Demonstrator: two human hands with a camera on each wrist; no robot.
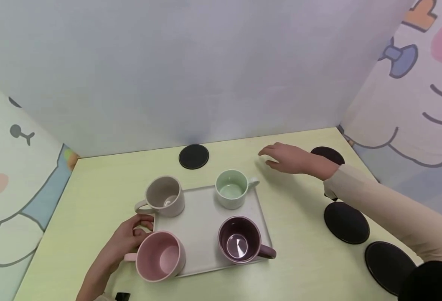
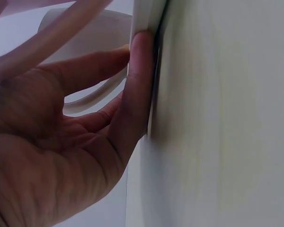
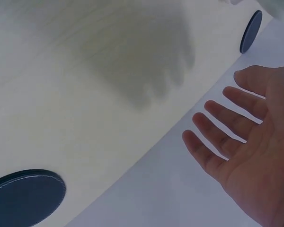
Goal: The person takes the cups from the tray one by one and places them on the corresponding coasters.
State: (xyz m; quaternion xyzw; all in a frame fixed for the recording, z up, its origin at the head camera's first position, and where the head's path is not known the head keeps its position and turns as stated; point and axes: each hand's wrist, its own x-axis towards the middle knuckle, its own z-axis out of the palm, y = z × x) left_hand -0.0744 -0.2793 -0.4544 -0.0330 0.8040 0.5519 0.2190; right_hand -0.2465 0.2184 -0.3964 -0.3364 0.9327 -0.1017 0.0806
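A white rectangular tray (image 1: 200,230) lies on the table with mugs at its corners. My left hand (image 1: 125,239) pinches the tray's left edge between the beige mug (image 1: 170,205) and the pink mug (image 1: 177,267); in the left wrist view one finger reaches under the rim (image 2: 143,19). The right side of the tray bears a pale green cup (image 1: 231,200) at the back and a dark purple mug (image 1: 240,257) in front. Beyond that green cup, to its right, my right hand (image 1: 289,159) hovers over the table with fingers spread, holding nothing.
Round black coasters lie on the table: one behind the tray (image 1: 194,156), others along the right side, such as the coaster (image 1: 346,223) below my right forearm. A grey-white wall (image 1: 206,83) rises behind the table. Cartoon-printed panels flank both sides.
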